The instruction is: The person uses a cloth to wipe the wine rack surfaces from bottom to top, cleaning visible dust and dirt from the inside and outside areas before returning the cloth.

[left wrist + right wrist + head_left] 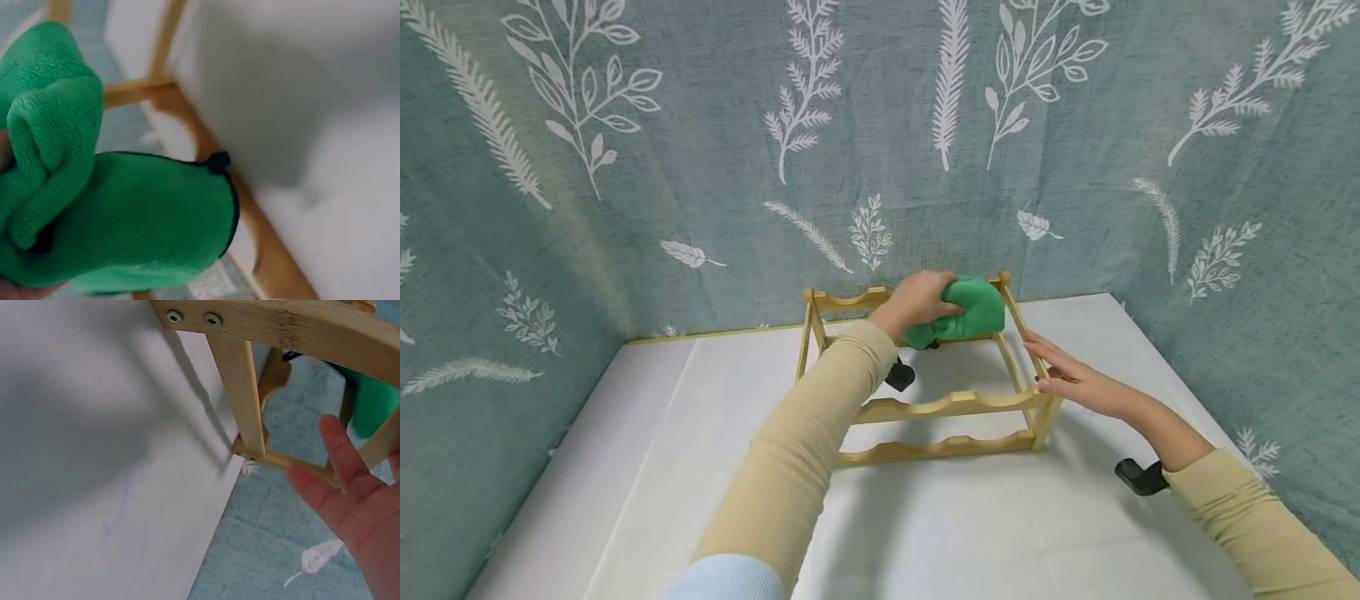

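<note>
My left hand (921,300) grips a bunched green cloth (976,308) at the back top rail of a wooden rack (958,405) with scalloped rails. In the left wrist view the plush cloth (156,212) hangs folded, with a dark edging and a small dark tab at its corner. Most of the left hand is hidden behind it there. On the rack's right side, my right hand (1086,387) has its fingers extended along the side bar. The right wrist view shows that hand (365,509) with spread fingers beside the wooden frame (281,325).
The rack stands on a white table (662,467) close to its back edge. A grey-green fabric with white leaf prints (715,200) hangs behind and at both sides. Black camera mounts show under the left wrist (900,375) and the right wrist (1141,477).
</note>
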`<action>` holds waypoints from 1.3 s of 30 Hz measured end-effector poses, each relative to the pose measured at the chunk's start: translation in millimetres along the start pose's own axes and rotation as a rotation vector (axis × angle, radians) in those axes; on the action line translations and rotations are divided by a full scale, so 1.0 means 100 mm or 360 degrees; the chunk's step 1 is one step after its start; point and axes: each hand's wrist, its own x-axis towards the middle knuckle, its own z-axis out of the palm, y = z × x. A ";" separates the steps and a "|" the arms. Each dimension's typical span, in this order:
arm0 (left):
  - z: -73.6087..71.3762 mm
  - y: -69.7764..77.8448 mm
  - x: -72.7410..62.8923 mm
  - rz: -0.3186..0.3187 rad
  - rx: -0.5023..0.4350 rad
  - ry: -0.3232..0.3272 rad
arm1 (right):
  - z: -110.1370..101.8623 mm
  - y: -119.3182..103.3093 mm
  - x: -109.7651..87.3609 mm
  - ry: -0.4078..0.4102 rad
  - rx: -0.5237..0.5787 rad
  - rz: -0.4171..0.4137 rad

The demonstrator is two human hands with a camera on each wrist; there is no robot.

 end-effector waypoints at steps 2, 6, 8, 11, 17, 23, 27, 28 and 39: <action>0.11 0.04 0.04 0.0078 0.0142 -0.0051 | 0.03 0.00 0.01 -0.0012 0.0000 -0.0003; 0.29 0.08 0.09 0.0170 0.0413 -0.0165 | 0.09 -0.01 0.04 -0.0043 0.0026 -0.0049; 0.38 0.06 0.08 0.0194 0.0550 -0.0192 | 0.12 -0.01 0.05 -0.0052 0.0025 -0.0072; 0.51 0.02 0.04 0.0207 0.0675 -0.0182 | 0.16 -0.03 0.07 -0.0059 0.0016 -0.0078; 0.71 0.02 0.00 0.0266 0.0872 -0.0245 | 0.20 -0.03 0.06 -0.0058 -0.0006 -0.0073; 0.81 0.03 -0.03 0.0064 0.0786 -0.0478 | 0.26 -0.06 0.05 -0.0052 -0.0001 -0.0086; 0.84 -0.01 -0.05 -0.0081 0.0667 -0.0455 | 0.29 -0.07 0.03 -0.0045 0.0010 -0.0086; 0.84 -0.02 -0.06 -0.0119 0.0647 -0.0466 | 0.30 -0.07 0.03 -0.0043 0.0010 -0.0091; 0.62 -0.22 -0.17 -0.0359 0.0378 -0.0507 | 0.26 -0.11 0.14 -0.0038 -0.0180 -0.0146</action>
